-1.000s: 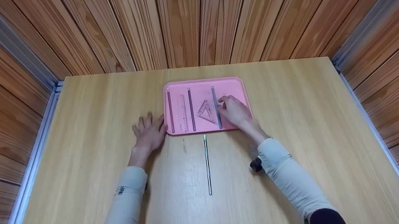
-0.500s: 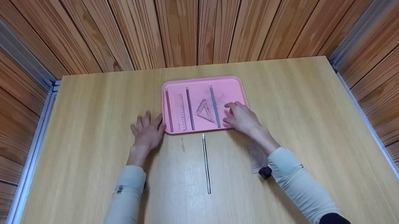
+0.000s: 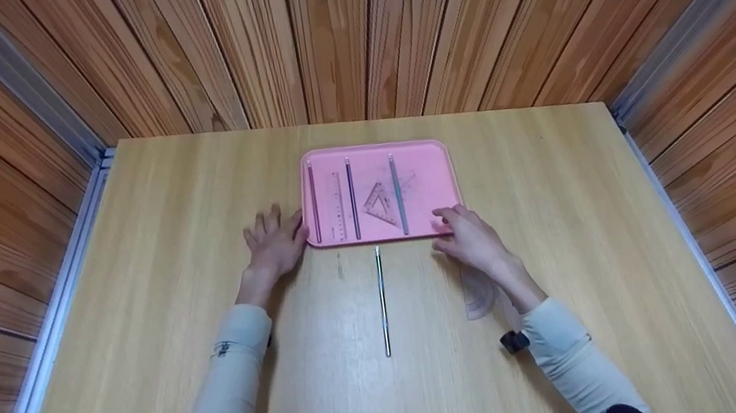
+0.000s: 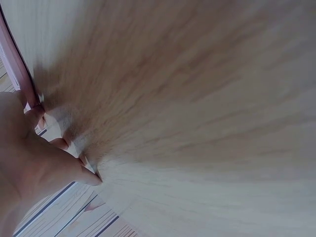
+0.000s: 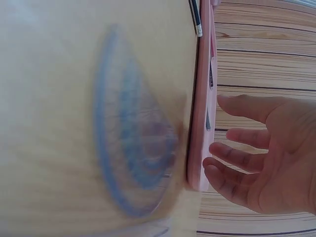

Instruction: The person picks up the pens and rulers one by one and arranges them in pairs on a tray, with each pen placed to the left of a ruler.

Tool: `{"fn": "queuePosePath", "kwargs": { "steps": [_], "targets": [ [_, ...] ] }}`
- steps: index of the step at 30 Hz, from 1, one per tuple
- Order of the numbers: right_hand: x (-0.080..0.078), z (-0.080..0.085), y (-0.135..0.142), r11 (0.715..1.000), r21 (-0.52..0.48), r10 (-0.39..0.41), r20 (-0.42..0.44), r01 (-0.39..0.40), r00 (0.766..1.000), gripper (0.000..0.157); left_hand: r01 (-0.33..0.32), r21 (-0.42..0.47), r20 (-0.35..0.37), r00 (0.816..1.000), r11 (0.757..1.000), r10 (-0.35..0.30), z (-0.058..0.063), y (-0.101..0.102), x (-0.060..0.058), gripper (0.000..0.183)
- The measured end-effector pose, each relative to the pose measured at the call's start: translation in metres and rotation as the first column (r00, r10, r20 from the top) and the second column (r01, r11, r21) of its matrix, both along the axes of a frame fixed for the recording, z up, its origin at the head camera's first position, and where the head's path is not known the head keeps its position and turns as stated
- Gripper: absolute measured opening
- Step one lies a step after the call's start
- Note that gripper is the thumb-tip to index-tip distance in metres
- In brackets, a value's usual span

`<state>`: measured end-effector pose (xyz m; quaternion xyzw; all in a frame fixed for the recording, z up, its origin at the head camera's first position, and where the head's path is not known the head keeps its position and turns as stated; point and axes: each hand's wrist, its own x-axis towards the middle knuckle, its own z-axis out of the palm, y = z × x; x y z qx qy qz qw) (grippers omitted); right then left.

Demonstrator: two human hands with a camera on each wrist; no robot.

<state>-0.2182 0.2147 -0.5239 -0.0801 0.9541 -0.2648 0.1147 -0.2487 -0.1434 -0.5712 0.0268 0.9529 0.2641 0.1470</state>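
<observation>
My left hand (image 3: 273, 250) lies on the table with fingers spread, its thumb against the left edge of the pink tray (image 3: 435, 161). Over the tray's near right corner is my right hand (image 3: 477, 238), fingers loosely bent and holding nothing. Inside the tray are a dark red pencil (image 3: 314, 203), a clear ruler (image 3: 339, 207), a purple pencil (image 3: 352, 198), a triangular set square (image 3: 379, 203) and a teal pencil (image 3: 399, 196). Faint markings of another clear piece show right of the teal pencil. A clear protractor (image 5: 133, 133) lies on the table, partly under my right forearm in the head view.
A silvery pencil (image 3: 383, 301) lies on the table in front of the tray, pointing toward me. Another clear flat piece (image 3: 508, 309) shows faintly beside the protractor. Wood-panelled walls (image 3: 344, 37) border the table at the back and sides.
My right hand has drawn back from beside the teal pencil, moving right and toward me, uncovering faint clear markings in the tray and the protractor. My left hand stays put.
</observation>
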Motion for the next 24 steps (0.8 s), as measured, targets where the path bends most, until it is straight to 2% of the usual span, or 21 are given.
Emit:
{"fn": "queuePosePath", "kwargs": {
  "steps": [12,24],
  "targets": [
    [0.028,-0.002,0.017,0.998,0.044,0.053,-0.086,-0.05,0.995,0.067,-0.006,-0.011,0.005,1.0,1.0,0.006,0.001,0.002,0.0,0.058],
    [0.05,-0.006,0.025,0.995,0.044,0.095,-0.045,-0.093,0.995,0.078,-0.007,-0.017,0.01,1.0,1.0,0.007,0.001,0.001,-0.001,0.057]
  ]
}}
